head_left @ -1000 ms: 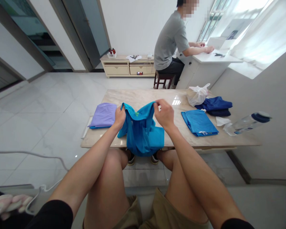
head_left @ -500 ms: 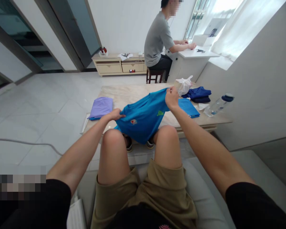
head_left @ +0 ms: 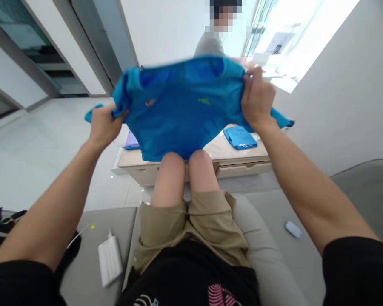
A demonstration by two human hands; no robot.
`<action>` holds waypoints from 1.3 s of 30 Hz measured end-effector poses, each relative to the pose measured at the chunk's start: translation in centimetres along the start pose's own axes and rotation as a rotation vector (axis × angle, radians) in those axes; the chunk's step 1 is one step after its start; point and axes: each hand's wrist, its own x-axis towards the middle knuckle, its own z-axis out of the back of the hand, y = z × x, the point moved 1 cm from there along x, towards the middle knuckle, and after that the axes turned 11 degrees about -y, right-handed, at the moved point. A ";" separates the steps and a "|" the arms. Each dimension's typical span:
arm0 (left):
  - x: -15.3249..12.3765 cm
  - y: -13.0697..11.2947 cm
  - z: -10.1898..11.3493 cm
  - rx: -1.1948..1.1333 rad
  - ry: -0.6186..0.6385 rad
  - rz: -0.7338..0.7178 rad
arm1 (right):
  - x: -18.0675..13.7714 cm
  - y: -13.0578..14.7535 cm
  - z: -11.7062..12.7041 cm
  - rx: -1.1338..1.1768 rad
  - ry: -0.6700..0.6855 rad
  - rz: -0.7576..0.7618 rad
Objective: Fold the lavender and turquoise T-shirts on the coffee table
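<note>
1. Our left hand [head_left: 104, 123] is clenched on the left shoulder of the blue shirt [head_left: 181, 110]; our right hand [head_left: 257, 100] grips its right shoulder.
2. The shirt, soft thin knit, hangs spread wide at 12 o'clock above our knees, its hem draped over them.
3. On the counter [head_left: 223, 148] beyond, a folded blue cloth [head_left: 239, 137] lies flat at 1 o'clock and a lilac one [head_left: 131, 141] at 11 o'clock.
4. A white rectangular charger [head_left: 110, 260] rests on the grey sofa at 8 o'clock.
</note>
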 end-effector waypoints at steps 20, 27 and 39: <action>-16.7 4.9 3.7 0.028 0.156 -0.006 | -21.5 -9.3 5.5 0.050 -0.114 -0.058; -14.6 2.9 4.8 -0.188 -0.332 0.135 | -16.6 -8.3 7.8 0.032 -0.114 -0.005; -18.8 4.8 9.5 0.019 -0.045 0.073 | -23.9 -7.6 7.8 0.013 -0.165 -0.024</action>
